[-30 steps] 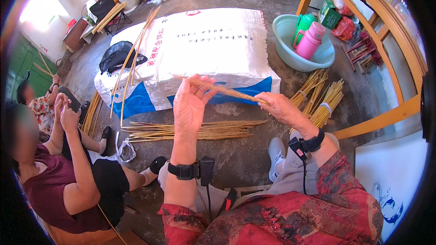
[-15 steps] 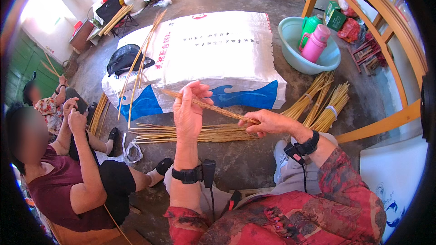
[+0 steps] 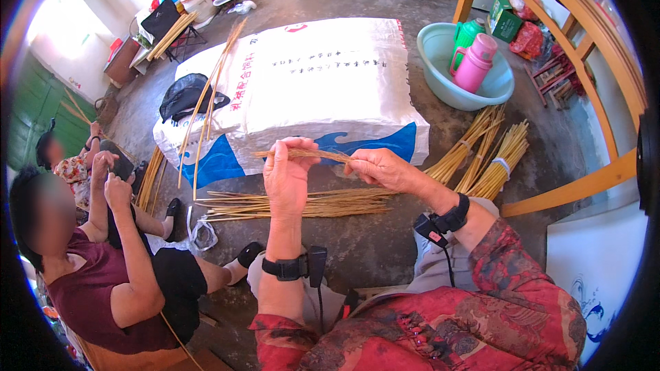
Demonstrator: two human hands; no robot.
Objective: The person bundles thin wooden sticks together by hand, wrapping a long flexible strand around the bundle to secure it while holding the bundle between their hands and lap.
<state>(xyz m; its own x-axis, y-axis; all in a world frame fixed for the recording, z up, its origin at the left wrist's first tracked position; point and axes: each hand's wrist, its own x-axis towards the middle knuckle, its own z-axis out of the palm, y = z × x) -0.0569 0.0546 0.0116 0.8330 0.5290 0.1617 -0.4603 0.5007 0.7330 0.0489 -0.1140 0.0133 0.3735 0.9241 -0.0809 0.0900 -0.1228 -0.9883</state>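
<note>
A thin bunch of brown straw point(image 3: 323, 156) stretches between my hands, above the near edge of a white woven sack sheet point(image 3: 330, 82). My left hand point(image 3: 287, 178) is raised, with the straw lying between its thumb and fingers. My right hand point(image 3: 382, 169) is closed round the straw's other end, knuckles up. Below my hands, a layer of long straw stalks point(image 3: 302, 205) lies on the floor. Several tied straw bundles point(image 3: 505, 158) rest to the right, one bound with a white band.
On the sheet lie a black cap-like item point(image 3: 187, 98) and loose stalks point(image 3: 218, 82). A light-blue basin point(image 3: 430, 75) holds pink and green flasks. A wooden frame point(image 3: 584, 41) stands at right. Left of me sits a person in maroon point(image 3: 103, 282), with another person point(image 3: 72, 165) behind.
My right hand has moved left and slightly up along the straw, closer to my left hand. The straw now lies more level. The left hand has dipped slightly.
</note>
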